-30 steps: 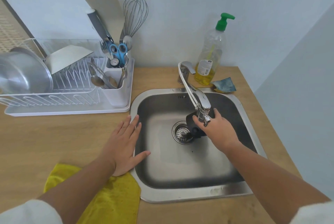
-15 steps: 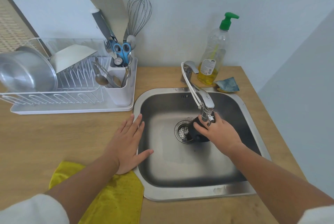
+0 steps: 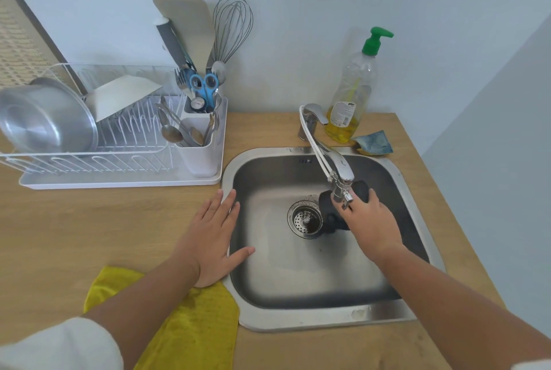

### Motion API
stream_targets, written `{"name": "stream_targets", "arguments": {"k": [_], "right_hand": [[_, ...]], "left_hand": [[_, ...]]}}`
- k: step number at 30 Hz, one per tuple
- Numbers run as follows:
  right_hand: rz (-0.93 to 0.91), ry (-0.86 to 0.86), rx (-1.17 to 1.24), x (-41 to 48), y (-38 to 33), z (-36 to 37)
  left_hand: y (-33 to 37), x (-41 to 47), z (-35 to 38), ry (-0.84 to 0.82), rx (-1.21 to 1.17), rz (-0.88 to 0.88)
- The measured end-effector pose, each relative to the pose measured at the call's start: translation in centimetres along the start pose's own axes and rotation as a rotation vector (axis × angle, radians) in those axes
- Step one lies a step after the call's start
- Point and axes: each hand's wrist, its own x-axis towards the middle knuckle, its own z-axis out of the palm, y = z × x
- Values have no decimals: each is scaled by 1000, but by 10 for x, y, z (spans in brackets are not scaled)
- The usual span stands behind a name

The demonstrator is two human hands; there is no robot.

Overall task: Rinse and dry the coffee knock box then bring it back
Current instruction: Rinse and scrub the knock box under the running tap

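Two hands work the sink [image 3: 384, 314]: your right hand [image 3: 371, 222] wraps the black knock box [image 3: 331, 214] under the faucet [image 3: 340, 172], at three o'clock from your left hand [image 3: 213, 235], which lies spread flat and empty on the rim.

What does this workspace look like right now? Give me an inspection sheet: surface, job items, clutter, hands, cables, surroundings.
Surface: wooden counter with inset steel sink.
Job's things: dark knock box held in the sink under the tap spout; yellow cloth on the counter.
Clutter: dish rack with metal bowl, utensil caddy, soap bottle, sponge.
Hands: left hand flat at the sink edge; right hand gripping the knock box.
Cables: white hose along the tap.
Surroundings: pale walls.
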Motion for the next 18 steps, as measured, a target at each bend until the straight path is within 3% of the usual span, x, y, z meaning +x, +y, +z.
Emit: {"name": "stream_targets", "arguments": {"k": [3, 6, 12, 14, 18], "right_hand": [[-7, -3, 112, -8, -4, 4], [88, -16, 347, -10, -6, 7], [62, 8, 773, -13, -8, 23], [100, 43, 699, -14, -6, 21], [9, 86, 187, -15, -2, 24]], "left_hand": [[-1, -1, 0, 2, 3, -3], [-2, -1, 1, 7, 9, -6], [-2, 0, 2, -2, 31, -4], [-1, 0, 2, 1, 27, -4], [0, 0, 0, -7, 14, -2]]}}
